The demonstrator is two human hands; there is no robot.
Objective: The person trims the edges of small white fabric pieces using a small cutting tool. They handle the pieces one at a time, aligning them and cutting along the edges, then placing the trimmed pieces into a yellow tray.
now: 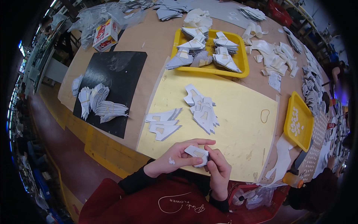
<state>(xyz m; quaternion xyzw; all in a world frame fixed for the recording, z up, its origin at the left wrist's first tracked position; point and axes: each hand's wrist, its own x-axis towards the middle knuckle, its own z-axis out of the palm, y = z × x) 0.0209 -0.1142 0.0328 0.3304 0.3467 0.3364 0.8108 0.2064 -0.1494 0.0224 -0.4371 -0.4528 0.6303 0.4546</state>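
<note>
Close to my body, at the near edge of a pale yellow sheet [238,149], both hands hold a small white cut piece [197,152] with a beige patch. My left hand [175,156] is closed on its left side, thumb across the front. The fingers of my right hand [220,168] pinch its right side; whether several pieces are stacked there I cannot tell. Beyond my hands, fanned white pieces [203,114] with similar patches lie on the sheet. To their left are a few more patched pieces [163,130].
A yellow tray [223,73] with banded stacks stands at the back. Another yellow tray [307,128] with small white bits is at right, near an orange-capped bottle [293,180]. Left, bundles [99,98] lie on a black board [125,71]. A rubber band [264,115] lies on the sheet.
</note>
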